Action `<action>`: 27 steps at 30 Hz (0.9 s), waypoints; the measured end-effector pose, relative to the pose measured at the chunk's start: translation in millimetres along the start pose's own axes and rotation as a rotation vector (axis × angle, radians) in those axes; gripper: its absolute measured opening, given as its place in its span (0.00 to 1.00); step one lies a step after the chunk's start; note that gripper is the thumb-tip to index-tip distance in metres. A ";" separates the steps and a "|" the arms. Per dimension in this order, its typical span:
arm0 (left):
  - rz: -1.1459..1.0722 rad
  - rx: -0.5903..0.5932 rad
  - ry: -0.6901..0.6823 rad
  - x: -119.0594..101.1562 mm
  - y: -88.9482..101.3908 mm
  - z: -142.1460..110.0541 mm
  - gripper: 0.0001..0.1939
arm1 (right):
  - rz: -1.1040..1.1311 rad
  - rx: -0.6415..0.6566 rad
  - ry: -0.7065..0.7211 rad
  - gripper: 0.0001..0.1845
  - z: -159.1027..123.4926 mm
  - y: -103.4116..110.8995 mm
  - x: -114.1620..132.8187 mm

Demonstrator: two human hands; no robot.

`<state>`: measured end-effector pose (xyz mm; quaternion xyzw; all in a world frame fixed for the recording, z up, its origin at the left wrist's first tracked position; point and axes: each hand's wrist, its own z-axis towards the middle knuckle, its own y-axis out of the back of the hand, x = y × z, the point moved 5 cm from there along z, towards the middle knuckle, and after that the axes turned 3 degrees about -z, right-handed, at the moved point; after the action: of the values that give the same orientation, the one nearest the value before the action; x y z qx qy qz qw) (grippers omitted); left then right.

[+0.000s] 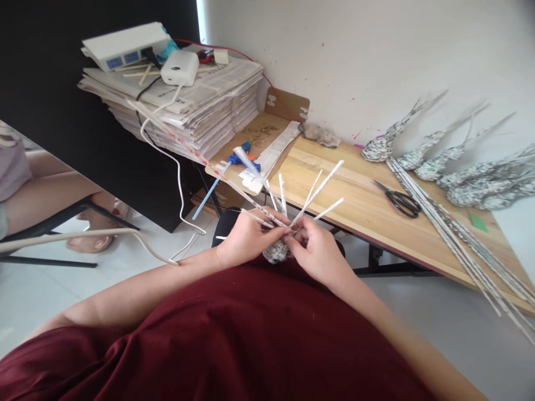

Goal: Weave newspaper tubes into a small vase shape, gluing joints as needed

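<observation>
A small round piece woven from rolled newspaper (276, 253) sits at my lap, partly hidden by my fingers. Several white paper sticks (321, 186) fan upward and outward from its rim. My left hand (247, 236) is closed on the left side of the rim, thumb pointing inward. On the right side, my right hand (315, 245) pinches at the rim where the sticks come out. Both hands nearly meet over the top of the woven piece. A long paper strand (192, 150) runs from up left down to my left hand.
Finished woven paper pieces (430, 161) line the wall end of the wooden table (334, 167). Black-handled scissors (401, 201) lie beside long paper sticks (451, 239). A blue glue gun (244, 159) rests near stacked newspapers (200, 117); a white cable (180, 189) hangs down. Another person's legs (62, 184) show at left.
</observation>
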<state>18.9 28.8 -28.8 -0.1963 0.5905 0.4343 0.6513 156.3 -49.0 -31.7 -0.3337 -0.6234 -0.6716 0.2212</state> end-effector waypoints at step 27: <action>-0.047 0.286 0.134 3.0 -2.8 18.3 0.08 | 0.486 0.305 -0.041 0.15 9.6 -10.5 -39.2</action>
<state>31.8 42.3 -28.3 -0.1439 0.6835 0.3164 0.6419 177.0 -42.8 -67.4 -0.4496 -0.6233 -0.4903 0.4110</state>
